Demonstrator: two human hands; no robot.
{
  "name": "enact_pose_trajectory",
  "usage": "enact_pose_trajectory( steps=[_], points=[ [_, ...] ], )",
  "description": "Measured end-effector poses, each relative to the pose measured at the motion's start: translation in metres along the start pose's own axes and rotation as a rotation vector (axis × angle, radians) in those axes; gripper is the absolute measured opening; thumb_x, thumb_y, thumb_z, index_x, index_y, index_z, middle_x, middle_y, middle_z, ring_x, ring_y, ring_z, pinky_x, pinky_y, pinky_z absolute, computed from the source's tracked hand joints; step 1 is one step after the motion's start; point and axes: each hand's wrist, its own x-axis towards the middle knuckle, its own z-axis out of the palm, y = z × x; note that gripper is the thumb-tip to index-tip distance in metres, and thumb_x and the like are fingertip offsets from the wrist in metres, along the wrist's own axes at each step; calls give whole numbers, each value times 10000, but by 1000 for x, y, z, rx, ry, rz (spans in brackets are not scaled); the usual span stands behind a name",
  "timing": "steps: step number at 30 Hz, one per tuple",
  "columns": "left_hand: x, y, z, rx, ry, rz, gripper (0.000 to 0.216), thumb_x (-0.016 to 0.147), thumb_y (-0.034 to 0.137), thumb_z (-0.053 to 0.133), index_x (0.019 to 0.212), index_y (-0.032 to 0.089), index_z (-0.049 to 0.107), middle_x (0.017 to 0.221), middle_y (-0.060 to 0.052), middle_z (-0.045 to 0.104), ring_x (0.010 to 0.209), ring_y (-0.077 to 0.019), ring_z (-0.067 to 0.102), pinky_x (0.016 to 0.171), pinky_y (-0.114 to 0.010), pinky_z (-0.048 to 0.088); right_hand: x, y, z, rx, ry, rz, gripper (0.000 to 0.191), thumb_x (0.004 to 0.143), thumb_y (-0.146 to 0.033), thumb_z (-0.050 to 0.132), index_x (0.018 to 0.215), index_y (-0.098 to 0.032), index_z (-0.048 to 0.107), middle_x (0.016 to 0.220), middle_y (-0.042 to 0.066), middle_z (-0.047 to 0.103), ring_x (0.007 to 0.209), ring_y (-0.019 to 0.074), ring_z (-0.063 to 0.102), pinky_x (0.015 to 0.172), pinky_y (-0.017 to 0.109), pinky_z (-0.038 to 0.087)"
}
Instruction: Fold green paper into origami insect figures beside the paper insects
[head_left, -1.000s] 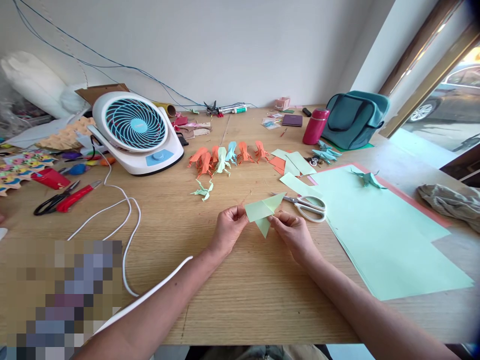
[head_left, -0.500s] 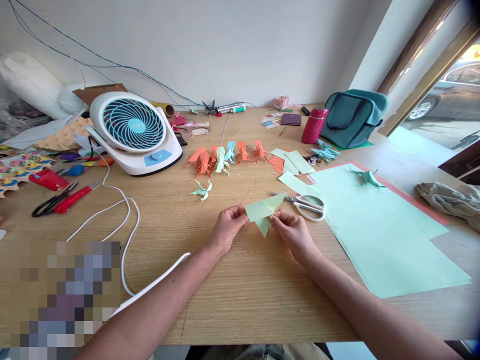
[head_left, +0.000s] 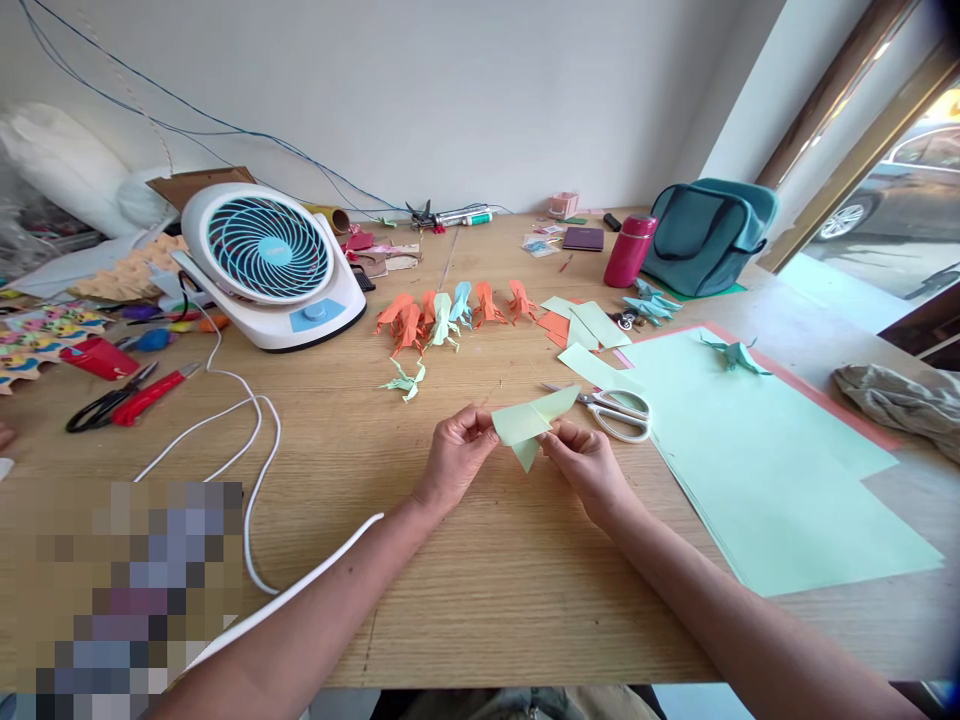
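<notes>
Between my two hands a folded piece of pale green paper [head_left: 525,421] is held above the table, with one pointed flap hanging down. My left hand [head_left: 461,450] pinches its left end between thumb and fingers. My right hand [head_left: 581,460] pinches it near the lower right, beside the flap. White-handled scissors [head_left: 619,413] lie just beyond my right hand. Past my hands stand several folded paper figures: an orange one [head_left: 406,325], a light green one [head_left: 442,318] and a blue one [head_left: 462,301] among them. A smaller green paper figure [head_left: 406,379] lies closer.
Large green sheets [head_left: 780,480] cover the right side, with cut paper strips [head_left: 592,325] behind. A red bottle [head_left: 628,252] and teal bag [head_left: 705,238] stand at the back right. On the left are a fan [head_left: 274,265], its white cable [head_left: 259,480] and red-handled pliers [head_left: 154,392].
The folded paper has tilted slightly, and its hanging flap looks shorter. Both hands keep their pinch and have barely moved.
</notes>
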Motion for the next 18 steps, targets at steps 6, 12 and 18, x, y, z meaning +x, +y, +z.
enact_pose_trajectory(
  steps=[6, 12, 18],
  points=[
    [1, 3, -2, 51, 15, 43, 216, 729, 353, 761, 691, 152, 693, 683, 3, 592, 689, -128, 506, 673, -233, 401, -1, -1, 0, 7, -15, 8, 510, 736, -658, 663, 598, -197, 494, 538, -51, 309, 514, 88, 213, 467, 263, 143],
    [1, 5, -2, -7, -5, 53, 219, 760, 339, 731, 662, 159, 653, 647, 22, 552, 655, -114, 470, 658, -230, 383, -2, 0, 2, 23, -15, -10, 467, 750, -614, 675, 610, -198, 513, 539, -49, 334, 516, 95, 236, 478, 265, 176],
    [1, 9, -5, 50, 19, 81, 196, 755, 323, 736, 671, 161, 667, 670, 6, 582, 684, -129, 495, 674, -238, 396, -2, 0, 2, 27, 5, -43, 455, 751, -602, 676, 609, -198, 525, 560, -44, 348, 538, 106, 269, 501, 266, 219]
  ],
)
